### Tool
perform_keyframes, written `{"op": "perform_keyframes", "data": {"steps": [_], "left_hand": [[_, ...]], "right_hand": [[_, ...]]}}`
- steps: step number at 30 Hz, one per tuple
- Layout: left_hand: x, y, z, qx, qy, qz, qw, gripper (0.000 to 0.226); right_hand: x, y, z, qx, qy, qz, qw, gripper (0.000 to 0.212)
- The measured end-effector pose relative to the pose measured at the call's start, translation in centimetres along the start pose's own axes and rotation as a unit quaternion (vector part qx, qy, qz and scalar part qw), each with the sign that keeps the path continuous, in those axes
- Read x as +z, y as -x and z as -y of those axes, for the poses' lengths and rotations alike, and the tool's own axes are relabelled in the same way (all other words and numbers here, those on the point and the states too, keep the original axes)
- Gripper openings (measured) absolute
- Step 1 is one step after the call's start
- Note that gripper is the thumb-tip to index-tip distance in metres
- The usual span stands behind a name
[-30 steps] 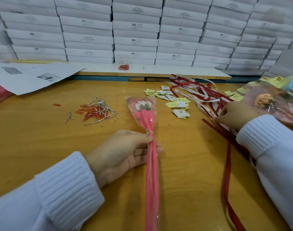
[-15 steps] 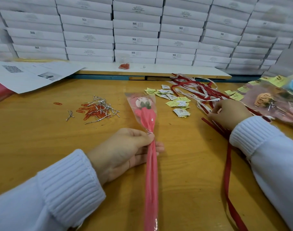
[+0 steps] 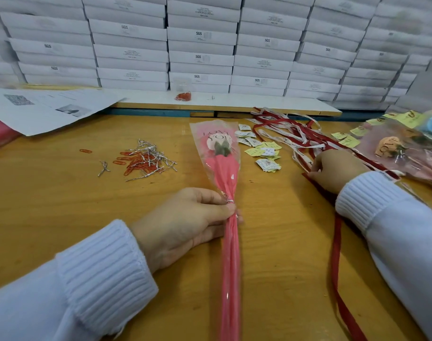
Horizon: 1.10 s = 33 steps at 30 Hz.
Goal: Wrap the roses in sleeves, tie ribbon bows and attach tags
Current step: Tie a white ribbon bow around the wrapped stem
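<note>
While the left hand (image 3: 185, 225) grips the wrapped rose (image 3: 218, 143) at its neck, thumb on top and fingers curled under the pink sleeve (image 3: 231, 254) just below the silver twist tie (image 3: 229, 201), the wrapping looks done and the bow is the step in hand. The rose lies flat on the counter (image 3: 50, 205), its head pointing away from the person and its stem end running toward the near edge. The right hand (image 3: 335, 168) is off to the side at the edge of the ribbon pile (image 3: 291, 134). Its fingers are curled and seem to pinch the end of one red ribbon (image 3: 336, 267), which trails toward the near right corner. There is no ribbon on the rose yet, and no tag. I judge the next move calls for drawing that ribbon clear of the tangle without dragging others along, then laying it across the neck over the twist tie, with the left hand holding the sleeve bunched. The tags (image 3: 266, 153) lie between rose and ribbon pile, handy for after the bow.
</note>
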<state>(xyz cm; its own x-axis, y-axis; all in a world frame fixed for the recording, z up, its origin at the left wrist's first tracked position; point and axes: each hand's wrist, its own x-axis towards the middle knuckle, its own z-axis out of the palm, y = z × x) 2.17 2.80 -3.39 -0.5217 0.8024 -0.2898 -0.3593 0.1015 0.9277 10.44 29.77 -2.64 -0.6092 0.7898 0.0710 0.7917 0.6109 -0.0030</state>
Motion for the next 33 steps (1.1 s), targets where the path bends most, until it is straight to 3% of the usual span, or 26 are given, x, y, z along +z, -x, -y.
{"op": "perform_keyframes", "data": {"steps": [7,11,13,16,19,20,23,27,31,33], "left_hand": [[-0.1,0.0,0.0,0.005,0.001,0.003,1.0,0.006],[-0.1,0.0,-0.1,0.005,0.002,0.008,1.0,0.006],[-0.1,-0.1,-0.1,0.004,0.001,0.01,1.0,0.007],[-0.1,-0.1,0.0,0.009,0.003,0.016,1.0,0.009],[-0.2,-0.2,0.1,0.015,0.003,0.022,1.0,0.007],[-0.3,-0.3,0.1,0.016,-0.002,0.024,1.0,0.007],[-0.4,-0.5,0.3,0.03,-0.024,0.032,0.999,0.01],[-0.3,-0.3,0.1,0.06,-0.013,0.069,0.996,0.02],[-0.3,0.0,-0.2,0.06,-0.006,0.146,0.987,0.024],[-0.2,-0.1,-0.1,0.059,0.006,0.135,0.989,0.028]], "right_hand": [[-0.2,-0.1,0.0,0.01,-0.03,-0.049,0.998,0.02],[-0.4,-0.2,-0.2,0.041,-0.138,-0.123,0.982,0.018],[-0.5,-0.1,-0.2,0.06,-0.254,-0.158,0.952,0.014],[-0.9,0.2,-0.5,0.094,-0.453,-0.159,0.872,0.013],[-1.9,1.3,-0.3,0.055,-0.654,-0.048,0.753,0.014],[-2.2,1.6,-0.1,0.017,-0.681,-0.002,0.732,0.013],[-2.7,3.0,1.2,-0.144,-0.62,0.151,0.757,0.012],[-2.5,5.4,3.8,-0.277,-0.539,0.386,0.696,0.017],[-2.4,7.3,5.4,-0.37,-0.479,0.435,0.667,0.009],[-2.4,7.7,5.6,-0.369,-0.492,0.446,0.651,0.016]]}}
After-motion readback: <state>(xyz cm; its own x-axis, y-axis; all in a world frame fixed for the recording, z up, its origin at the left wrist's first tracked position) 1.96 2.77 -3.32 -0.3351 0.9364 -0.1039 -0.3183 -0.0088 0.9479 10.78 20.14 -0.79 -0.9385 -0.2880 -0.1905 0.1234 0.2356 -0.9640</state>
